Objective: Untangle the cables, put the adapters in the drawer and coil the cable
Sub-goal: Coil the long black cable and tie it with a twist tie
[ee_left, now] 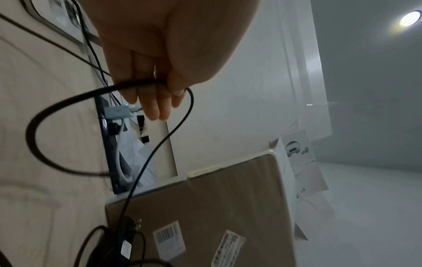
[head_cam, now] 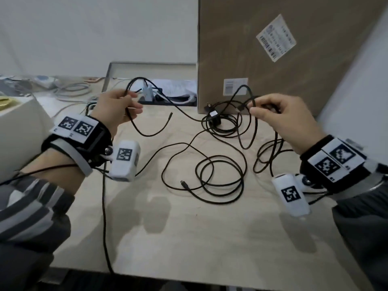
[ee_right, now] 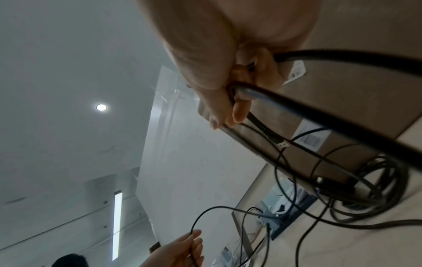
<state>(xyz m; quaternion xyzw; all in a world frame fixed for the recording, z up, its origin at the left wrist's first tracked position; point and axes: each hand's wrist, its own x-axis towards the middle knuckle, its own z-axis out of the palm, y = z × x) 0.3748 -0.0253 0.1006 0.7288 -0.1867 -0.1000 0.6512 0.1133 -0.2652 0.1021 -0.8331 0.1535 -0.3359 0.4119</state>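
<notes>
Several black cables (head_cam: 220, 175) lie tangled in loops on the pale wooden table (head_cam: 189, 238). A black adapter (head_cam: 213, 116) sits in the tangle by the cardboard box. My left hand (head_cam: 132, 101) is raised over the table's left and holds a loop of one black cable (ee_left: 68, 101) between thumb and fingers (ee_left: 157, 108). My right hand (head_cam: 253, 107) is lifted at the right and pinches another cable run (ee_right: 319, 112), with loops hanging below it. A grey open drawer (head_cam: 109, 76) stands at the back with a white adapter (head_cam: 147, 92) in it.
A tall cardboard box (head_cam: 273, 59) stands at the back right, touching the tangle. A white box (head_cam: 19, 127) sits at the left edge. More cables and clutter (head_cam: 71, 89) lie at the back left. A black lead (head_cam: 104, 217) runs over the table's front edge.
</notes>
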